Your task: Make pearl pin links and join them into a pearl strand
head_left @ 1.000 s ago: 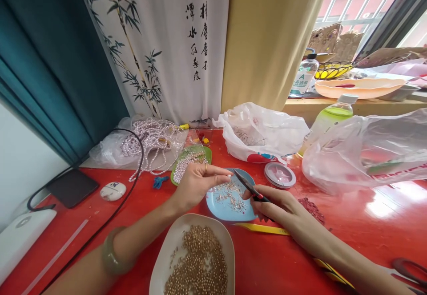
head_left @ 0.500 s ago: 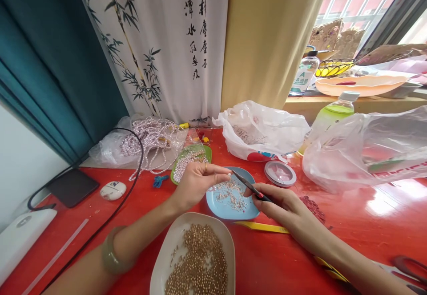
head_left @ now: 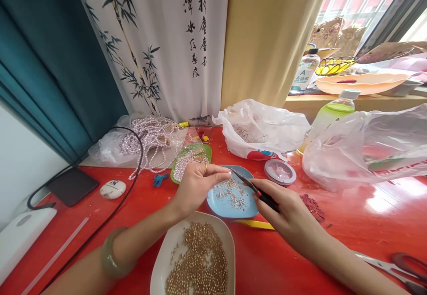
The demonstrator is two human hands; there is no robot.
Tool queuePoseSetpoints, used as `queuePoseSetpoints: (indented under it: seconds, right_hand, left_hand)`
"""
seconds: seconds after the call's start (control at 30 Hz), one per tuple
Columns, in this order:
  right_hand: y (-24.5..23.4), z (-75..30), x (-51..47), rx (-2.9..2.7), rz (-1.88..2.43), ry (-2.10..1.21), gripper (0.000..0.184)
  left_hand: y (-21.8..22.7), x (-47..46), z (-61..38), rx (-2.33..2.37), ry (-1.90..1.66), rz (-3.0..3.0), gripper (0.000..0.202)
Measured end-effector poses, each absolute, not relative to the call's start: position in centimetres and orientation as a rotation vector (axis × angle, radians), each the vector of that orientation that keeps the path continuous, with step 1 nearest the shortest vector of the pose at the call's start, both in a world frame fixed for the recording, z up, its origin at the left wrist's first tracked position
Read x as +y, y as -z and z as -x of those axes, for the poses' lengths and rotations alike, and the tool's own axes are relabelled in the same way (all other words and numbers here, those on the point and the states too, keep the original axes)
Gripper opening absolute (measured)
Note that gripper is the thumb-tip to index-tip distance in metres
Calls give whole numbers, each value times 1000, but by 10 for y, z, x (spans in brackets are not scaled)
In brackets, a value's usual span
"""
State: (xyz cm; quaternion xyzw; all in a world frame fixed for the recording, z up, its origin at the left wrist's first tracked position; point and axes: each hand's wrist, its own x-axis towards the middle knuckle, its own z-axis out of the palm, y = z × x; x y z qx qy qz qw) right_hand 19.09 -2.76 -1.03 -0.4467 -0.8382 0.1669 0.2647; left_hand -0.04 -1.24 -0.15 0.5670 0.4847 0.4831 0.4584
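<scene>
My left hand [head_left: 195, 186] has its thumb and forefinger drawn into a narrow pinch; from here I cannot tell whether something tiny sits between the tips. My right hand [head_left: 283, 206] is wrapped round the handles of the pliers [head_left: 249, 183], with no wide gap in its grip. They are dark with a bit of red, slim and pointed, and their tip reaches just beside my left fingertips; it is too thin for me to see whether it bites on anything. Beneath the pliers and those fingertips I have the blue plate [head_left: 218, 205], scattered with small shiny metal bits [head_left: 233, 195]. Nearer me than my left fingers is the pale tray [head_left: 167, 241], heaped with gold beads [head_left: 200, 259]. A yellow tool [head_left: 255, 224] lies near my right fingers, partly hidden.
</scene>
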Motion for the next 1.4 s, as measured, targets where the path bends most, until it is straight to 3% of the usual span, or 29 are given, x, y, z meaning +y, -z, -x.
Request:
queuePoseSetpoints:
  seconds: [0.13,0.2,0.27,0.43,0.53,0.67,0.83,1.03,1.17,1.27,1.4]
  right_hand:
    - [18,-193,-28,-2302,1217,326,29]
    - [18,-194,-29,-2284,1220,455,29]
    - [13,-195,-30,-2273,1241,207,30]
    - [-8,-195,-34,-1942,1250,-1139,29]
    - [-13,-193,-36,-1622,1138,-1671,32]
    - [-11,-191,-36,-1404,1023,-1939,33]
    - [-8,-191,-35,-1400,996,-1973,30]
    - [-11,-190,-36,-1464,1032,-1878,25]
    - [-15,-191,-36,-1721,1163,-1606,33]
    - [-10,-193,-37,-2046,1253,-1136,30]
    - [5,-196,-37,-2264,1255,-215,33]
  left_hand:
    - [2,-14,-1,1203,-1185,-1385,10]
    - [3,-14,-2,1216,-1156,-1354,11]
    - [3,-12,-1,1209,-1135,-1311,13]
    - [2,-9,-1,1171,-1153,-1197,13]
    - [1,-9,-2,1178,-1144,-1180,13]
    - [1,-10,-4,1156,-1142,-1191,12]
    - [3,-11,-5,1173,-1146,-1180,12]
    - [1,-12,-3,1152,-1120,-1204,9]
    - [-2,-14,-2,1149,-1122,-1234,11]
    - [-3,-16,-3,1163,-1122,-1276,12]
    - [-4,-19,-4,1171,-1137,-1296,12]
